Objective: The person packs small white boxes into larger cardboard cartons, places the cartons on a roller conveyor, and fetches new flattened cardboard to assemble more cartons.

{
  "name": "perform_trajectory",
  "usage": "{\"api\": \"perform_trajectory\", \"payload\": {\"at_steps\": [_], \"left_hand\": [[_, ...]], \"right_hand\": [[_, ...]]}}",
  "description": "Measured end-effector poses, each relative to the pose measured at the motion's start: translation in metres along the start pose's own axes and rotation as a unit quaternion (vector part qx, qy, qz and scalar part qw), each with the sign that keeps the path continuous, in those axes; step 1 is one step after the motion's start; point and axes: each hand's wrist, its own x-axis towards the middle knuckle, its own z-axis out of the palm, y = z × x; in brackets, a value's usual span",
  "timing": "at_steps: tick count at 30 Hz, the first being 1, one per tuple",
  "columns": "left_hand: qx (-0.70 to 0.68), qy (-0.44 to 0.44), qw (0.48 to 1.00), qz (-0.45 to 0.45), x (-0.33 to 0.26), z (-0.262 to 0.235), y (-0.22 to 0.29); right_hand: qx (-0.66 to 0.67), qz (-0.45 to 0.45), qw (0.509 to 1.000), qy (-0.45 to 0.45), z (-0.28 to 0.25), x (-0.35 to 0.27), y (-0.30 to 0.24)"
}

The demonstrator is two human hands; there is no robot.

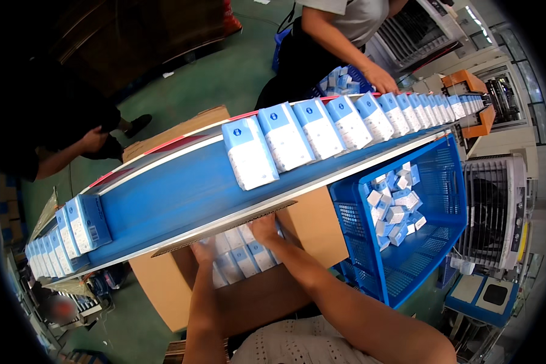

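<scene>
Both my arms reach into an open cardboard box (312, 227) on the near side of a conveyor. Blue-and-white packs (244, 261) stand in rows inside it. My left hand (202, 250) is at the left end of the far row, its fingers bent against the packs and partly hidden. At that row's right end, my right hand (264, 229) presses with curled fingers, so the row sits between my two hands. A raised flap (224, 227) hides part of the far row.
On the blue conveyor belt (164, 182), matching packs (285, 136) line up to the right and more packs (86, 224) to the left. A blue crate (379, 267) with loose small packs stands right of the box. Across the belt, a co-worker's hand (379, 79) is near the line; another person stands left.
</scene>
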Motion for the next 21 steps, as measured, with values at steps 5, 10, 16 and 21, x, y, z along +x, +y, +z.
{"api": "perform_trajectory", "payload": {"at_steps": [5, 10, 16, 21], "left_hand": [[0.343, -0.272, 0.899, -0.003, 0.004, -0.026, 0.05], [0.456, -0.331, 0.826, 0.033, -0.02, -0.031, 0.091], [0.419, -0.416, 0.792, 0.153, -0.038, -0.049, 0.079], [-0.097, -0.405, 0.904, 0.09, -0.05, -0.173, 0.171]], "right_hand": [[-0.142, -0.001, 0.945, -0.295, -0.011, 0.016, 0.013], [-0.17, -0.167, 0.921, -0.307, -0.049, -0.012, 0.039], [-0.04, -0.238, 0.901, -0.36, -0.072, -0.013, 0.044], [0.403, -0.057, 0.872, -0.273, -0.319, -0.009, 0.016]]}}
